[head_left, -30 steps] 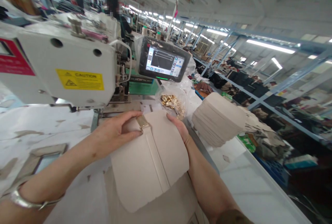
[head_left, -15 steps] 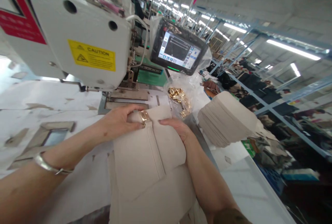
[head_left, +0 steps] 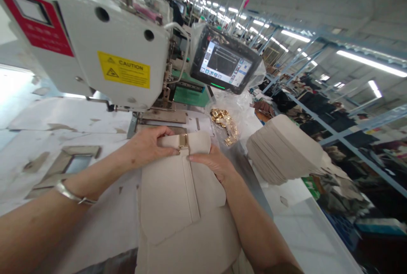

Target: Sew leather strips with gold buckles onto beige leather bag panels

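Note:
A beige panel with a stitched strip down its middle lies before me over more beige pieces. At the strip's upper end sits a gold buckle. My left hand grips the panel's upper left edge, thumb just below the buckle and fingers behind the edge. On the other side, my right hand pinches the panel, its thumb by the strip's top and its fingers partly hidden behind the folded upper flap.
A sewing machine stands ahead at left, beside a lit display. Gold buckles lie in a clear bag, left of a stack of beige pieces. A metal frame rests at left.
The view has shifted slightly left. My right thumb has come closer to the strip, and the panel's top edge is now folded up, with the buckle facing me more squarely.

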Action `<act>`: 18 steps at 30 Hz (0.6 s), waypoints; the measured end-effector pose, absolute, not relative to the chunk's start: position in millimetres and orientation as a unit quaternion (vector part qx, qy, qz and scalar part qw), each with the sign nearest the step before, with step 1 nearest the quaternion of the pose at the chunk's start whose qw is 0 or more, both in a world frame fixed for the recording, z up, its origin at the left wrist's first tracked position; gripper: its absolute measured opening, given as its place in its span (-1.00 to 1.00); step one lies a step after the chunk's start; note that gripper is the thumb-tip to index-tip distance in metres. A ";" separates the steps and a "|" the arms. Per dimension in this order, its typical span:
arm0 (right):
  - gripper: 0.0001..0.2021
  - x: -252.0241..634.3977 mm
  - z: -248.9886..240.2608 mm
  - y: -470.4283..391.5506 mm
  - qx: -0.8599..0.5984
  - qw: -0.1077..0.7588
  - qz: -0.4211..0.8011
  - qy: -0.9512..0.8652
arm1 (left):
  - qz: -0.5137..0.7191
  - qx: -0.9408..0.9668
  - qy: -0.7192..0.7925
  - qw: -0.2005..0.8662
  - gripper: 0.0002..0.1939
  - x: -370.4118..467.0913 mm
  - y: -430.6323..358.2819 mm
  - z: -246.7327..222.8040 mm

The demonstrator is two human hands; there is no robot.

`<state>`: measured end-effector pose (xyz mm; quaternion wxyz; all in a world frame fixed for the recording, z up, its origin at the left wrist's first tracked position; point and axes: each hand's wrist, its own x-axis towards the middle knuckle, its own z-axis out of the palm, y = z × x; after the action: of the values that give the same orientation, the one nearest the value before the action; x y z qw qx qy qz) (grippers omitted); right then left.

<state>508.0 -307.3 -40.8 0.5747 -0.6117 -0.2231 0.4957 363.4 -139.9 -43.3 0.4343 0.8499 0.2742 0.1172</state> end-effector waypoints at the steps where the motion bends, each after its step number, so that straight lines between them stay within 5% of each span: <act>1: -0.50 507.7 -40.8 -307.5 -0.613 0.576 0.491 -0.226 | 0.116 0.850 0.273 0.435 -0.59 363.0 -139.7 -43.5; 18: -0.52 506.9 -36.7 -309.8 -0.601 0.622 0.446 -0.230 | 0.122 0.822 0.271 0.486 -0.45 357.6 -136.2 -34.4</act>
<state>506.9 -309.8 -36.7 0.6221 -0.6013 -0.2302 0.4455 357.6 -136.2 -34.4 0.4865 0.8215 0.2712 0.1220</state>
